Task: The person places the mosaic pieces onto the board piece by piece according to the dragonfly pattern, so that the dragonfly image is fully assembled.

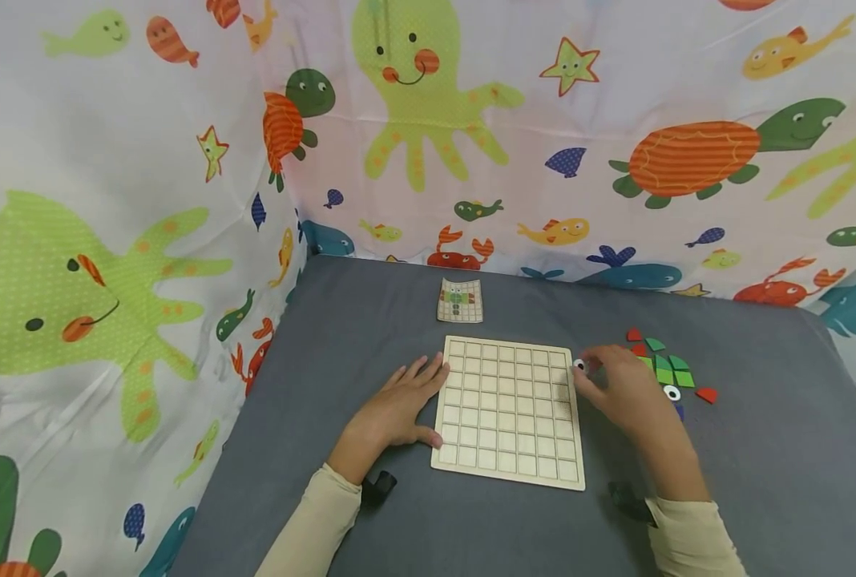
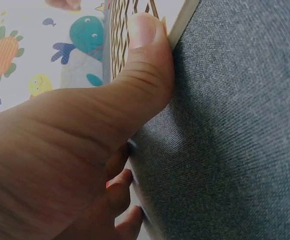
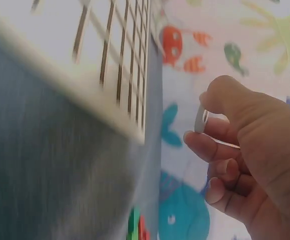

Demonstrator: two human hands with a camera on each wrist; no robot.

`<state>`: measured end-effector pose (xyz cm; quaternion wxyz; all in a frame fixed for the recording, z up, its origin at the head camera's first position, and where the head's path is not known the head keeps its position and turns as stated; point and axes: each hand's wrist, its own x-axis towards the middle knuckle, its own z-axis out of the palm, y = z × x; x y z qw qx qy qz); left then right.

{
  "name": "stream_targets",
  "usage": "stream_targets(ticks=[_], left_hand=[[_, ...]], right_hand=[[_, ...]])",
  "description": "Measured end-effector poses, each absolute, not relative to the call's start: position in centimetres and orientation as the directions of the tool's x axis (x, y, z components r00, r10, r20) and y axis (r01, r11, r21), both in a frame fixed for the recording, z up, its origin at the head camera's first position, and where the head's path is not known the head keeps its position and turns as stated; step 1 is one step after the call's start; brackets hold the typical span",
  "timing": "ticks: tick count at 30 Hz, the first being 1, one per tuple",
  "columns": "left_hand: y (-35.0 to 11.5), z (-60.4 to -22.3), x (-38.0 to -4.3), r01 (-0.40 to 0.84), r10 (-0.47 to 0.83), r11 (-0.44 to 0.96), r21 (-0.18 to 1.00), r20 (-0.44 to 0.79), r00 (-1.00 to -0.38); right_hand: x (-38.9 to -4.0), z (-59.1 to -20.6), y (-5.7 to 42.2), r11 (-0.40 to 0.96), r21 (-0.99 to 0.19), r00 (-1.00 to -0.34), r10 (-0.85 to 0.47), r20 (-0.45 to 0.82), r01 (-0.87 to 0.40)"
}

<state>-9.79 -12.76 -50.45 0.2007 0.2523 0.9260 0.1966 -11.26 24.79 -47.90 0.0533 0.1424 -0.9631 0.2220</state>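
Note:
A square wooden grid board point(image 1: 509, 410) lies flat on the grey table. My left hand point(image 1: 399, 405) rests at its left edge with fingers spread; in the left wrist view the thumb point(image 2: 147, 55) lies on the board's rim. Just past the board's right edge, my right hand point(image 1: 626, 393) pinches a small round white eye piece point(image 1: 579, 365) between thumb and fingertips. The right wrist view shows that eye piece point(image 3: 201, 119) edge-on, held above the table.
Right of the board lie several green pieces point(image 1: 664, 370), red pieces point(image 1: 706, 395), another white eye piece point(image 1: 672, 393) and a blue piece point(image 1: 680, 411) partly behind the wrist. A small pattern card point(image 1: 460, 301) lies behind the board. A sea-animal curtain point(image 1: 471, 200) hangs around the table.

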Motion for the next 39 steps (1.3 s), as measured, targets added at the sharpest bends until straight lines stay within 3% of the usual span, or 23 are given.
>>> stream_targets(ticks=[8,18,39], left_hand=[[-12.7,-50.4,-9.7,0.390,0.542,0.796,0.464,-0.259,-0.799],[-12.6,-50.5,-9.8,0.398,0.540,0.808,0.435,-0.277,-0.794],[-12.4,-50.7,-9.9,0.381,0.515,0.832,0.404,-0.303,-0.802]], right_hand=[[-12.2,-48.7,19.7,0.786,-0.423,-0.893,-0.400,0.208,-0.451],[-13.6,-49.9,15.6,0.784,-0.474,-0.907,-0.412,0.085,-0.401],[-14.7,-51.2,12.6,0.835,-0.282,-0.881,-0.457,0.124,-0.473]])
